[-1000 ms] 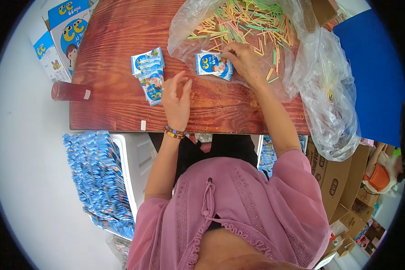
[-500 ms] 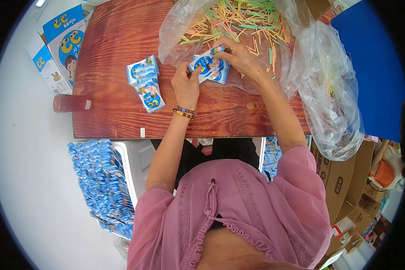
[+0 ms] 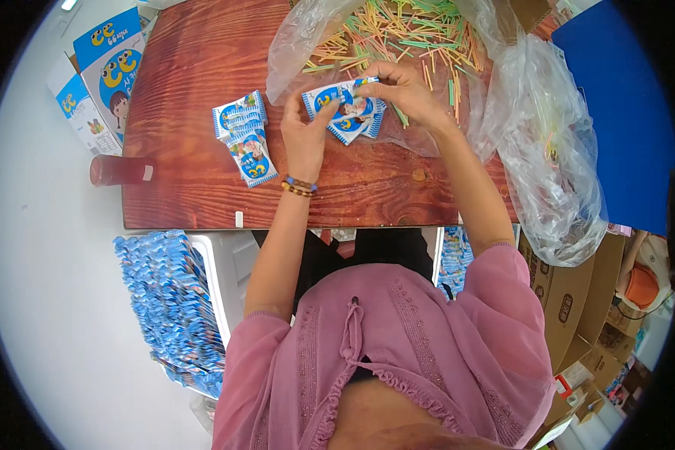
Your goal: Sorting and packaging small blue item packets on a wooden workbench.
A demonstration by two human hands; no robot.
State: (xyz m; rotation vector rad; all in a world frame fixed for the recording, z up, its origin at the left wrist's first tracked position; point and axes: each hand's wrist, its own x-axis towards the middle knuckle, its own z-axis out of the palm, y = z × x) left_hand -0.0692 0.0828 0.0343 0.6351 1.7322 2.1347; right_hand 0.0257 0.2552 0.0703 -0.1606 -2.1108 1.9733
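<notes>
Between my two hands is a small blue-and-white packet (image 3: 343, 99), held level by its ends. My left hand (image 3: 304, 139) pinches its left end, thumb on the printed face. The fingers of my right hand (image 3: 409, 94) are closed on its right end. Below it, more packets of the same kind (image 3: 350, 132) lie overlapping on the table (image 3: 195, 60). To the left of my left hand rests a small overlapping pile of such packets (image 3: 247, 142). Just beyond my hands, thin coloured sticks (image 3: 397, 30) are heaped on clear plastic.
The clear plastic bag (image 3: 551, 150) drapes over the table's right edge. A reddish container (image 3: 116, 171) lies at the left edge. Below stands a white bin (image 3: 216, 285) with many blue packets (image 3: 169, 300). Printed boxes (image 3: 116, 67), cardboard cartons (image 3: 570, 300) and a blue panel (image 3: 615, 112) flank the table.
The packet between my hands has turned to lie straighter and its left end has moved left. My left hand has shifted slightly left with it, showing more of the packets below.
</notes>
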